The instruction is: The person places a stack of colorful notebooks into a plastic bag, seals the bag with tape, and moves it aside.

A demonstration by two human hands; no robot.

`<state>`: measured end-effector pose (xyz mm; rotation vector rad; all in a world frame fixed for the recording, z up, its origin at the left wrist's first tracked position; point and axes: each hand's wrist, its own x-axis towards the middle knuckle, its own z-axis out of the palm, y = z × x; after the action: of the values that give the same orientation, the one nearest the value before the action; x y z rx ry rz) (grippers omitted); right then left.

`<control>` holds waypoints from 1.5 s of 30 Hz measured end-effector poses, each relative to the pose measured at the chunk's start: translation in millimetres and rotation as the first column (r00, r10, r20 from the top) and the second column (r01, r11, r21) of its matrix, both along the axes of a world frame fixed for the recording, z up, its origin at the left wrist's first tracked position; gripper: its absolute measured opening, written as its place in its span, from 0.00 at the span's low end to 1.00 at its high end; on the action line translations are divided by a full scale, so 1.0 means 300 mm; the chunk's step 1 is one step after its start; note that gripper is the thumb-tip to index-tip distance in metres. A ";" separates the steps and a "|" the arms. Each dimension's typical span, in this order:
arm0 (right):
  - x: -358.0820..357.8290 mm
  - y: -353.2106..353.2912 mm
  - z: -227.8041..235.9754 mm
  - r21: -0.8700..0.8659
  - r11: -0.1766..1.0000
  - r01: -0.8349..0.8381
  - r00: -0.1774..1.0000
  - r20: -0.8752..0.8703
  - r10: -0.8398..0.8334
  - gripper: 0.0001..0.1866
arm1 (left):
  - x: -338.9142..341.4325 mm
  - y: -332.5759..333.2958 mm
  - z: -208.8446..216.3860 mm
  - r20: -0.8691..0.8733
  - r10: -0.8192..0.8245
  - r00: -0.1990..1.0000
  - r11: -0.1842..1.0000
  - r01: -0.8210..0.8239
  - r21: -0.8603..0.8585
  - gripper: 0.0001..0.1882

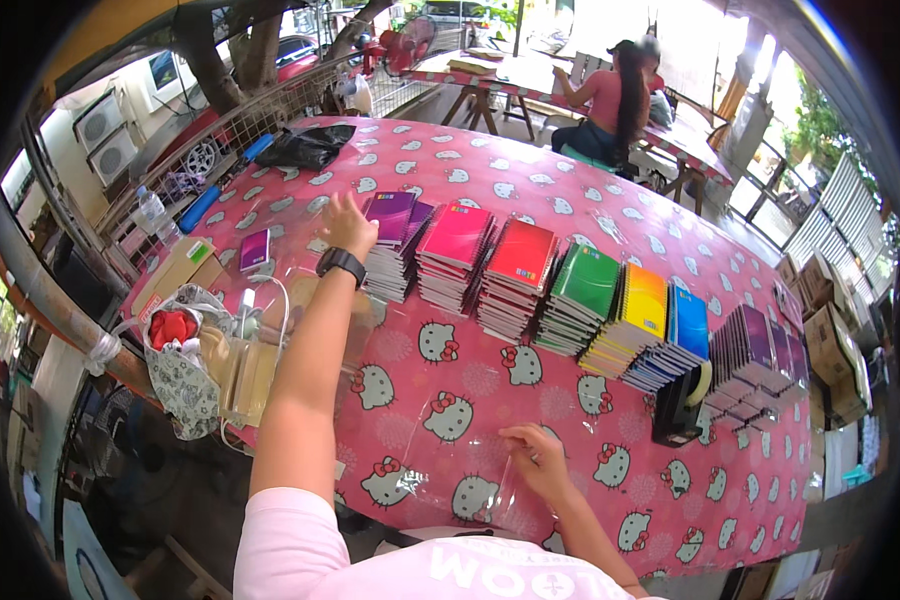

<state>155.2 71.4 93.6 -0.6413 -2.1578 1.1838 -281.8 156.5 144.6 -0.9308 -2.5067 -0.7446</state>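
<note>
My left hand (346,226), with a dark watch (342,264) on its wrist, reaches out beside the stack of purple spiral notebooks (391,212). Its fingers are spread and nothing shows in them. Near the front edge of the table, my right hand (542,462) has its fingers curled at a piece of clear plastic film (470,470) and seems to pinch its edge. From the purple stack rightward run stacks of pink (454,232), red (522,250), green (584,278), yellow (643,298) and blue (688,322) spiral notebooks.
More purple notebooks (750,345) stand at the right, beside a black tape dispenser (678,408). A small purple notebook (255,250), a patterned cloth bag (185,375), a water bottle (156,212) and a black plastic bag (305,148) lie leftward. A person (610,105) sits at another table behind.
</note>
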 end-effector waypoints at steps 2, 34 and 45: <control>0.023 0.023 -0.040 -0.109 0.992 0.059 0.997 -0.033 -0.063 0.13 | 0.036 0.000 -0.002 -0.104 -0.113 0.988 0.993 0.109 -0.043 0.37; -0.302 0.275 0.159 -0.134 0.985 -0.112 0.965 0.221 0.140 0.10 | 0.745 -0.665 -0.237 0.553 -0.833 0.018 0.533 0.294 0.793 0.19; -0.426 0.727 0.354 0.529 0.739 0.417 0.637 0.410 -0.653 0.32 | 0.892 -0.544 -0.434 0.709 -0.687 -0.159 0.690 0.162 0.705 0.19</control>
<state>27.4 289.5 199.8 -1.4918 -2.2892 0.2012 -14.1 -6.9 14.4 -1.4554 -2.5177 -3.0712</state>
